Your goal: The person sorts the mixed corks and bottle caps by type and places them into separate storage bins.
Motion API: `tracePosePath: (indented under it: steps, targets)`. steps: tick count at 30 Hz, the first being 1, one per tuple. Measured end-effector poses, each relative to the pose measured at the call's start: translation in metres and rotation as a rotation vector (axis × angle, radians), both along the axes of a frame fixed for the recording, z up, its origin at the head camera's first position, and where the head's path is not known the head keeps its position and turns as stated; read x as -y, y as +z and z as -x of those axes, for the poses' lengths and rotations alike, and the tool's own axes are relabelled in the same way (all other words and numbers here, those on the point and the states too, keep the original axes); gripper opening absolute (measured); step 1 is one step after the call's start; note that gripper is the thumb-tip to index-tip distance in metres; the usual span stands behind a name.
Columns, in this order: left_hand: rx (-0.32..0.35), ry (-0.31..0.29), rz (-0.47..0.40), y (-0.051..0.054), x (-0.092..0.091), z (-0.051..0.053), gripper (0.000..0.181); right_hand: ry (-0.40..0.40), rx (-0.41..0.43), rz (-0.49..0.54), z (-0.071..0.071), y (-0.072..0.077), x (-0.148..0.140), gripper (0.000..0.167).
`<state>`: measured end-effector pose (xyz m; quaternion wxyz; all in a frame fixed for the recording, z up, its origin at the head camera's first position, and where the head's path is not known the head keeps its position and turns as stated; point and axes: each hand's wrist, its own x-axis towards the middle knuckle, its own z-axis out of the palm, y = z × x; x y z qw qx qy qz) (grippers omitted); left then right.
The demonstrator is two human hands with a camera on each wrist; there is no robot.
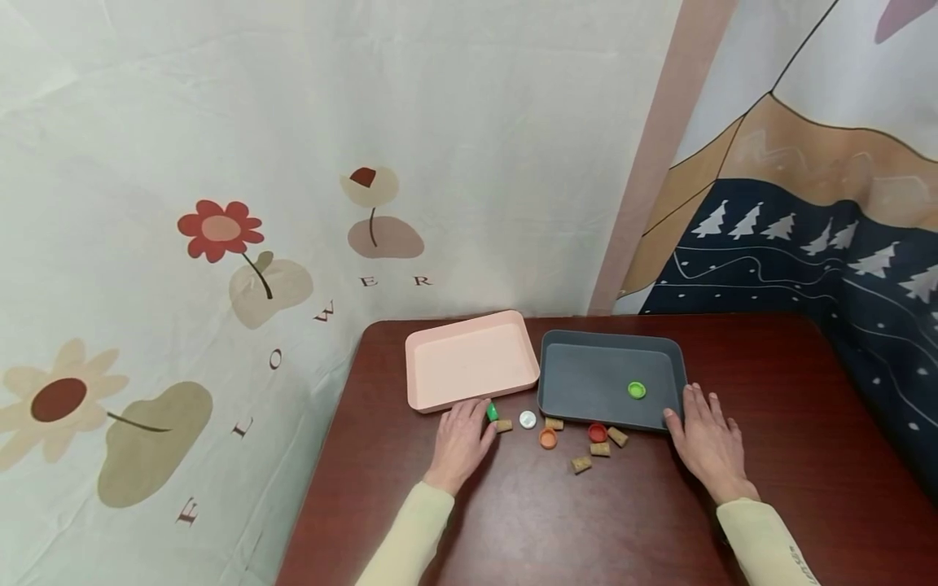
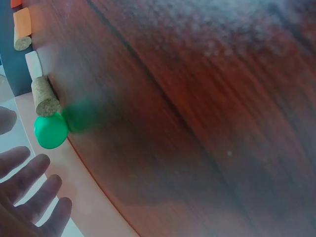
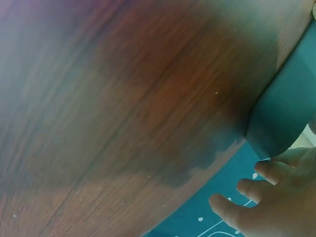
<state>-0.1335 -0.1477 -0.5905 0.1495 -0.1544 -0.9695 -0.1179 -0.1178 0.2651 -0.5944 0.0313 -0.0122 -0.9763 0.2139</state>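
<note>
Left hand low over the table, fingertips at the near edge of the pink tray, right beside the dark green cap. Cap is at that tray's near edge, toward its right corner; looks tipped up on its rim, with a cork touching it or nearly.

Likely step: picking up that cap. To do it well, pinch the rim between thumb and forefinger, avoid nudging the cork (could roll), don't shove the tray. Left fingers: spread, slightly bent, nothing grasped; left wrist view shows a gap to the cap.

Right hand at the near right corner of the gray tray. Fingers extended, released, thumb by the corner; contact likely, can't confirm. A light touch there would steady the tray.

Light green cap inside the gray tray, right half. White cap, orange cap, red cap, other corks loose on the table, near the gray tray's near edge. Both trays toward the table's far edge.
</note>
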Motion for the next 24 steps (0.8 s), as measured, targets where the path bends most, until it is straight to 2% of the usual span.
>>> tracePosePath:
  steps: [3, 10, 18, 24]
  targets:
    - [0.018, 0.015, 0.028, 0.000, -0.002, 0.001, 0.042, 0.000, 0.000, 0.002, -0.001, -0.001, -0.002, 0.071]
    - [-0.010, 0.014, 0.051, -0.002, -0.005, 0.008, 0.035, 0.001, -0.003, 0.002, -0.001, -0.002, -0.003, 0.070]
    - [0.043, 0.033, 0.068, -0.005, -0.006, 0.012, 0.035, 0.008, 0.004, 0.001, 0.000, -0.001, -0.004, 0.071]
    - [0.058, 0.045, 0.036, -0.007, -0.006, 0.012, 0.031, 0.006, 0.013, 0.002, 0.000, -0.002, -0.002, 0.069]
